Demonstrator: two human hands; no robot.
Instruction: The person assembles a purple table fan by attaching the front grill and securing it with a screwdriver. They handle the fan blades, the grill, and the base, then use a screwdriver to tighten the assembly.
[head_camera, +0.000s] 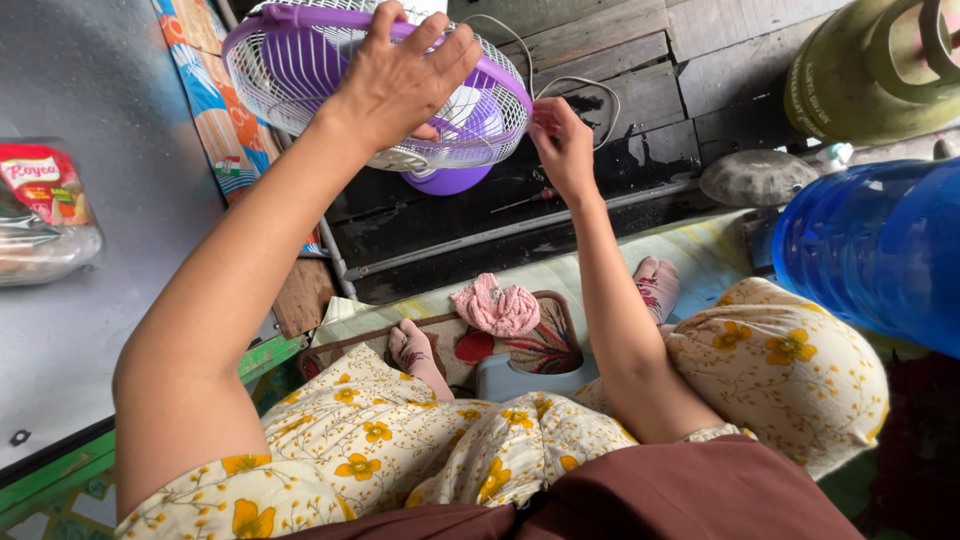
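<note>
A small purple fan with a white wire grille (300, 80) is held up in front of me, grille facing me. My left hand (405, 75) lies spread over the top of the grille and grips its purple rim. At the fan's right edge my right hand (562, 145) pinches the rim with closed fingers. The fan's purple base (447, 180) shows below the grille, and a white cord (575, 85) loops behind it. A screwdriver (525, 200) lies on the dark wooden floor under the fan.
A pink cloth (497, 308) rests on a patterned mat by my feet. At right stand a big blue water jug (880, 250) and a green gas cylinder (870, 70). A grey surface with a packet (45, 210) is at left. Grey lid (757, 178) on the floor.
</note>
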